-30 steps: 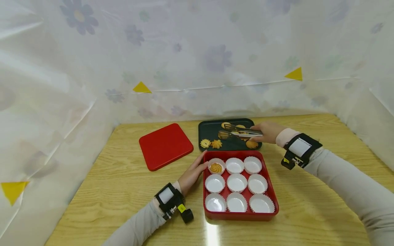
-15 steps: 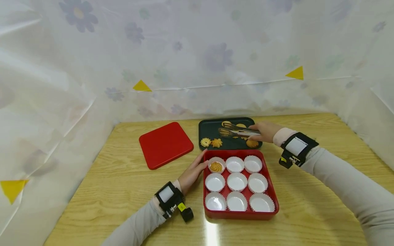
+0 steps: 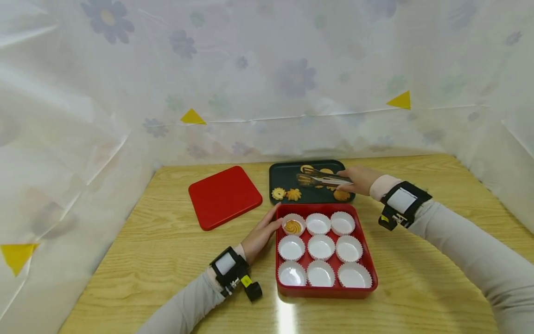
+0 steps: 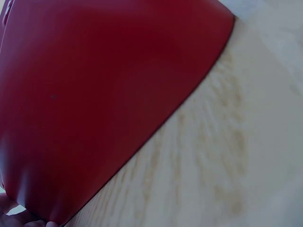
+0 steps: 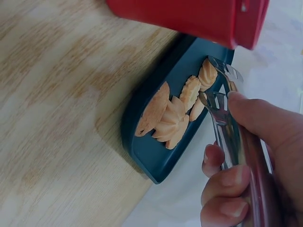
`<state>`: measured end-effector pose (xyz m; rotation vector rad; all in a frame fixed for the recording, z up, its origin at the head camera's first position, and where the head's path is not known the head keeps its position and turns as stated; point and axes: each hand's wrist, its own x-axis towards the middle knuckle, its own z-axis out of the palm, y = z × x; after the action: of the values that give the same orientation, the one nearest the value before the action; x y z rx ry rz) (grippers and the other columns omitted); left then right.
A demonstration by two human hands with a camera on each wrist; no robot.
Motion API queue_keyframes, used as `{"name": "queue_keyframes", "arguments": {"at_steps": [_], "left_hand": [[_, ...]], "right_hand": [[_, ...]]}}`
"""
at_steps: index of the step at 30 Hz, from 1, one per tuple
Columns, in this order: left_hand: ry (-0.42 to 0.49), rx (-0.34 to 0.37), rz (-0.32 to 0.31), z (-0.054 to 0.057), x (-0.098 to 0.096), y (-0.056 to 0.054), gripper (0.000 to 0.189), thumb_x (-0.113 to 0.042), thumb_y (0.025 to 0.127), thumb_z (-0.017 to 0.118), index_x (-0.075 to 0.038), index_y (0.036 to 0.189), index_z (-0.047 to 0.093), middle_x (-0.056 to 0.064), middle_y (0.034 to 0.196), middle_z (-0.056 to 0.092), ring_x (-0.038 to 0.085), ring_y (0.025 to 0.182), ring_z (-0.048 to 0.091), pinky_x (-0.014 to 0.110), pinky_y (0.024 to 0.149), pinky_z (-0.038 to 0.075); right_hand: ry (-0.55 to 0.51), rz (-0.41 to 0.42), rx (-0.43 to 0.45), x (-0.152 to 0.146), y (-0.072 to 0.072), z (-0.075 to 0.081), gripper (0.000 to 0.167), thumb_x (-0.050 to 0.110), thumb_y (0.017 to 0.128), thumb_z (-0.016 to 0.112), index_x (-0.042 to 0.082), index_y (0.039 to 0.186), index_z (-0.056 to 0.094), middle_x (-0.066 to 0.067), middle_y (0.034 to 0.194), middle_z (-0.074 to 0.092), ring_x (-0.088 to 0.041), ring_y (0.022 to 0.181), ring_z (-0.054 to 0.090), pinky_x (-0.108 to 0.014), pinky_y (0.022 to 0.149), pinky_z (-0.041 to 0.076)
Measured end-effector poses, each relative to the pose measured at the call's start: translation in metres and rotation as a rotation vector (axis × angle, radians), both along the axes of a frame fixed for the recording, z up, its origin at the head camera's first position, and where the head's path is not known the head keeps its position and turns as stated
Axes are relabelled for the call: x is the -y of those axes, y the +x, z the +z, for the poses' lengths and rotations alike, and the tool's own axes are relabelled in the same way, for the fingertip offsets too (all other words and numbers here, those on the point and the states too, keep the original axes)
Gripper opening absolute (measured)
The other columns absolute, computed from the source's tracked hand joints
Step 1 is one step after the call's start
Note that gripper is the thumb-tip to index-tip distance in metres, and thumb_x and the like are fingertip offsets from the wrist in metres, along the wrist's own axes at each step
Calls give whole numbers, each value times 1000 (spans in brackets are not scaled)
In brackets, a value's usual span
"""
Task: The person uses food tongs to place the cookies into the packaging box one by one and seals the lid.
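My right hand [image 3: 360, 179] grips metal tongs [image 3: 327, 180] above the dark green tray [image 3: 288, 170]. In the right wrist view, the tongs' slotted ends stand apart, one on each side of a swirled cookie [image 5: 207, 74]; whether they touch it I cannot tell. Several more cookies [image 5: 168, 122] lie in the tray. Against the left wall of the red box [image 3: 327, 293] rests my left hand [image 3: 260, 239], its fingers reaching along the wall to the far corner. White paper cups [image 3: 320, 247] fill the box in rows. One swirled cookie [image 3: 292, 227] sits in the far left cup.
A red lid [image 3: 225, 198] lies flat on the wooden table [image 3: 167, 269], left of the tray. Patterned white sheeting [image 3: 258, 83] hangs behind the table and at both sides. The box stands directly in front of the tray.
The tongs and my right hand have shifted slightly left over the tray, and have hardly moved in the last half second. My left hand stays at the box.
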<state>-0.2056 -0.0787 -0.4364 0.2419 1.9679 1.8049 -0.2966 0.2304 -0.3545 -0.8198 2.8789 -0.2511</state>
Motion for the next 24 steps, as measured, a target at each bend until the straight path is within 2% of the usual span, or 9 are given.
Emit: {"name": "queue_keyframes", "arguments": {"at_steps": [2, 7, 17, 21, 24], "left_hand": [[2, 3, -1, 0, 0, 0, 61, -35, 101, 45, -27, 156, 21, 4, 162, 17, 29, 149, 10, 60, 117, 9], [7, 2, -10, 0, 0, 0, 60, -35, 101, 44, -26, 156, 20, 4, 162, 16, 29, 149, 9, 60, 117, 8], [10, 2, -9, -1, 0, -2, 60, -34, 101, 45, -26, 156, 20, 5, 162, 18, 30, 149, 11, 60, 117, 9], [7, 2, -9, -1, 0, -1, 60, -34, 101, 45, -26, 156, 20, 5, 162, 18, 30, 148, 11, 61, 117, 9], [4, 6, -8, -1, 0, -1, 61, -35, 101, 45, -26, 156, 20, 5, 162, 17, 30, 148, 11, 61, 117, 9]], "right_hand": [[-20, -7, 5, -1, 1, 1, 52, 21, 91, 67, -15, 126, 54, -32, 115, 63, -39, 97, 65, -53, 91, 51], [-58, -28, 29, -7, 7, 7, 55, 22, 92, 66, -16, 129, 51, -34, 124, 58, -45, 109, 60, -57, 97, 45], [-64, 5, -38, -18, 22, 21, 57, 26, 91, 67, -14, 128, 53, -32, 125, 58, -44, 111, 59, -56, 95, 46], [-111, 32, -33, -23, 30, 26, 55, 26, 91, 67, -11, 129, 54, -27, 117, 64, -32, 96, 66, -53, 91, 51], [-144, 49, -24, -27, 36, 31, 52, 26, 90, 68, -9, 128, 57, -18, 108, 68, -20, 83, 63, -48, 83, 54]]}}
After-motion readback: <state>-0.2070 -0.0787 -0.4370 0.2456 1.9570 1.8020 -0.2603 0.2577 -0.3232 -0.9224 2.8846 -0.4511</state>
